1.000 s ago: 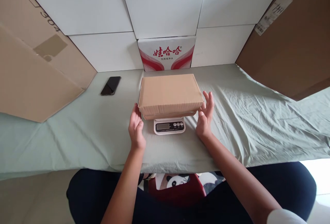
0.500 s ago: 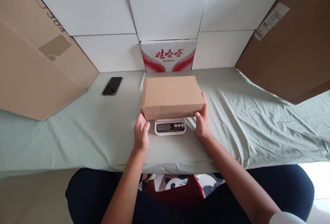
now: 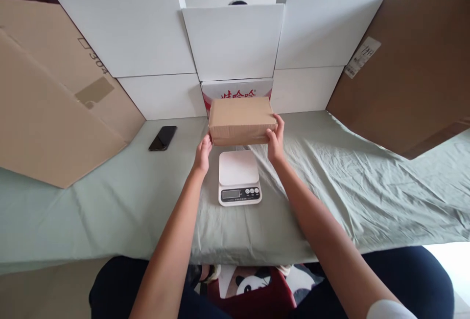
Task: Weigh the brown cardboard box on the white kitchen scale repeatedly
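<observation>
Closed cardboard box [image 3: 240, 113] held between two bare hands just beyond the far edge of a white digital scale [image 3: 240, 179]. The left hand [image 3: 204, 152] has its fingers bent against the box's near left corner; the right hand [image 3: 275, 139] pinches the near right corner, thumb on the near face and fingers along the right side. Whether the box's underside clears the cloth is hard to tell from this angle. The scale lies on a bench [image 3: 121, 201] draped in pale green cloth, its display and three round buttons toward the near side. A black smartphone [image 3: 163, 138] lies to the far left. Behind the box stands a red-and-white printed carton [image 3: 220, 85] beneath white boxes [image 3: 235, 40], flanked by brown cardboard panels [image 3: 404, 69] at left and right.
</observation>
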Available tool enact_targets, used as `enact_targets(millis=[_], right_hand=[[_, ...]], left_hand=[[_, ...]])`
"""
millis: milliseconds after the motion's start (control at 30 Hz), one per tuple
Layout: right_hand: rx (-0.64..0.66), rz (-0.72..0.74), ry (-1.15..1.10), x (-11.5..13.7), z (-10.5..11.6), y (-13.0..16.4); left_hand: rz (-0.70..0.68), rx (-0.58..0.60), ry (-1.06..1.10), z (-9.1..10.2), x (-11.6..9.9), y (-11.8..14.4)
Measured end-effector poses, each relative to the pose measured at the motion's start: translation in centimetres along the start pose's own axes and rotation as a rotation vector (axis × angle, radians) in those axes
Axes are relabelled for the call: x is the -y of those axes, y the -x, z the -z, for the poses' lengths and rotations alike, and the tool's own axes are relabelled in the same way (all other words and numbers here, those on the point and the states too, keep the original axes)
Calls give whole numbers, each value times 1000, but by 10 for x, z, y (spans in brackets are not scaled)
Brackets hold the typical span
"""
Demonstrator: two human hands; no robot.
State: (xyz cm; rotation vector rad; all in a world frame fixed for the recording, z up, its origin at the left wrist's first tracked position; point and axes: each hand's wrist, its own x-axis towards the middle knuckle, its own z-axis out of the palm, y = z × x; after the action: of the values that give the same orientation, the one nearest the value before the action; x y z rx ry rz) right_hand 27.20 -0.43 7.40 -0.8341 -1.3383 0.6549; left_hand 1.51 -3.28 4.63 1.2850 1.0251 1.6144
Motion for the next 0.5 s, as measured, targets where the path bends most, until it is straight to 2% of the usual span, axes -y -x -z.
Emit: enact_targets(millis=[100, 200, 333, 500], right_hand=[[11, -49, -12, -31, -8, -1], [57, -70, -20, -46, -11, 5], [58, -116, -34, -52, -11, 5], [36, -159, -32, -66, -3, -2]], left_hand=[[44, -66, -14, 2, 27, -15], [70, -105, -20, 8, 43, -13], [96, -133, -28, 10, 46, -9], [82, -195, -58, 15, 38, -13]])
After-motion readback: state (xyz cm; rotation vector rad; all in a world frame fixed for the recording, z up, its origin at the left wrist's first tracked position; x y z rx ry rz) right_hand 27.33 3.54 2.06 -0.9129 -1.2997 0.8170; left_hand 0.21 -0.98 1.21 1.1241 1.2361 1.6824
